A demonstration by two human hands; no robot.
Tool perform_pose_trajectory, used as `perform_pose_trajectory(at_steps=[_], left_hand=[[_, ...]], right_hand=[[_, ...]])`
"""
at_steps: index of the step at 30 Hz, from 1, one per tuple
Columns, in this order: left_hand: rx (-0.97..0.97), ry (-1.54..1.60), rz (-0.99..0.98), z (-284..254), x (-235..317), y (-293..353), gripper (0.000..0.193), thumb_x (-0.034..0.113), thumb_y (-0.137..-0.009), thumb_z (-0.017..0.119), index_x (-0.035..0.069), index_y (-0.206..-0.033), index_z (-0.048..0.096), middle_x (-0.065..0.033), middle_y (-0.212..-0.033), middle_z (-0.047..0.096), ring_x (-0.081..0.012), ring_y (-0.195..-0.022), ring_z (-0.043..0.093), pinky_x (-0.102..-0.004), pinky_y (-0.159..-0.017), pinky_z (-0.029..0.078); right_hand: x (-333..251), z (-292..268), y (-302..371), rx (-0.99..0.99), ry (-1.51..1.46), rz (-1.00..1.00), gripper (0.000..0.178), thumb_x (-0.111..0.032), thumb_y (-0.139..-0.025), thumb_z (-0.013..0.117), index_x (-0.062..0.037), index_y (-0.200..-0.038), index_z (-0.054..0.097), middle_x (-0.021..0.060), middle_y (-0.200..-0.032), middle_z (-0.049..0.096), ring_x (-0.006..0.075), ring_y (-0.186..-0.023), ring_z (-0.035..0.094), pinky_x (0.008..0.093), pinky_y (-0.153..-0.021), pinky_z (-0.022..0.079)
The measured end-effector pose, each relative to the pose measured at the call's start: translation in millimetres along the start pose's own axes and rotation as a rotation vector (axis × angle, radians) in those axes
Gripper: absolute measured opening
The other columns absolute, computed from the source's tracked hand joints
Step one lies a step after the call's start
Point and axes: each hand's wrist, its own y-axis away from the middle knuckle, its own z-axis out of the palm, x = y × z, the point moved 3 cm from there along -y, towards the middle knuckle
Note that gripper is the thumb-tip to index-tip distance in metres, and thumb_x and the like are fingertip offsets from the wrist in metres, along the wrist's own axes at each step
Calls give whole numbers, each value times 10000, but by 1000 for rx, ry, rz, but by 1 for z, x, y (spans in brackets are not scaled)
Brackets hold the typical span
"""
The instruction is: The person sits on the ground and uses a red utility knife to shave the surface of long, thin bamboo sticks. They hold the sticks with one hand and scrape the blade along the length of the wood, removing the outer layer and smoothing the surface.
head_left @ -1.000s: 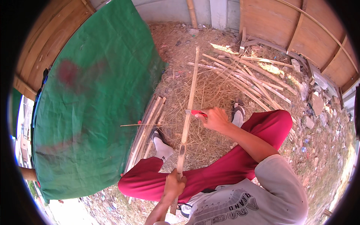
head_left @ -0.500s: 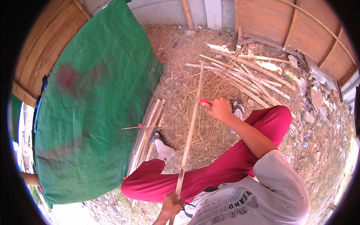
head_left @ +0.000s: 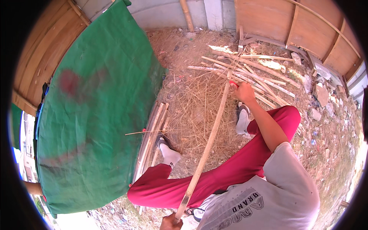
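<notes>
A long, pale bamboo strip [head_left: 210, 143] slants from my lap toward the far pile. My left hand [head_left: 170, 222] is wrapped round its near end, low in the view. Close to its far end, my right hand [head_left: 244, 93] is closed on a small red-handled tool [head_left: 232, 82] set against the strip. The tool's working end is too small to make out, so I cannot tell its kind. Thin straw-like shavings [head_left: 199, 103] lie on the ground below the strip, between my feet.
A heap of bamboo strips [head_left: 260, 78] lies beyond my right hand. More strips [head_left: 151, 134] lie by my left foot, along a green tarp [head_left: 99, 115]. A thin stick [head_left: 140, 133] pokes out there. Stones and litter [head_left: 322, 96] spread along the wooden panels [head_left: 314, 34] at right.
My right hand has moved away from me and rightward, toward the strip's far end. That end has swung to the right. My left hand sits slightly lower, still gripping.
</notes>
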Motion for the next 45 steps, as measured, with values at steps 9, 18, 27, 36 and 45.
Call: perform_pose_trajectory(at_steps=[9, 18, 27, 36, 45], left_hand=[[220, -254, -48, 21, -54, -11, 231, 77, -875, 569, 62, -1088, 655, -172, -775, 677, -382, -708, 662, -478, -600, 519], [407, 301, 1, 4, 4, -61, 113, 76, -851, 699, -14, -876, 636, -116, -625, 637, -166, -548, 597, -357, -518, 456], [378, 361, 69, 5, 36, -108, 100, 67, -866, 679, -9, -867, 615, -82, -619, 600, -123, -551, 537, -329, -517, 413], [225, 339, 26, 7, 34, -90, 95, 39, -845, 675, 15, -857, 584, -60, -676, 558, -167, -639, 554, -350, -603, 449], [94, 325, 31, 26, -3, -37, 127, 31, -831, 668, -22, -938, 627, -70, -691, 583, -159, -661, 575, -329, -624, 471]], right_hand=[[1, -4, 7, 102, -197, -6, 433, -478, -926, 646, -68, -993, 770, 230, -727, 669, 381, -711, 697, 467, -664, 531], [-128, -21, 157, -365, -544, -676, 330, -322, -915, 727, -29, -1063, 762, 169, -746, 707, 253, -550, 640, 372, -516, 489], [-148, -3, 218, -463, -399, -863, 341, -366, -921, 676, -54, -1033, 755, 129, -842, 728, 328, -648, 686, 436, -525, 534], [-135, 2, 165, -258, -249, -633, 333, -387, -935, 654, -101, -1054, 776, 112, -787, 727, 278, -559, 659, 405, -486, 514], [-78, 13, 70, -274, -10, -254, 415, -466, -953, 614, -83, -1003, 763, 190, -741, 698, 386, -701, 697, 501, -681, 558]])
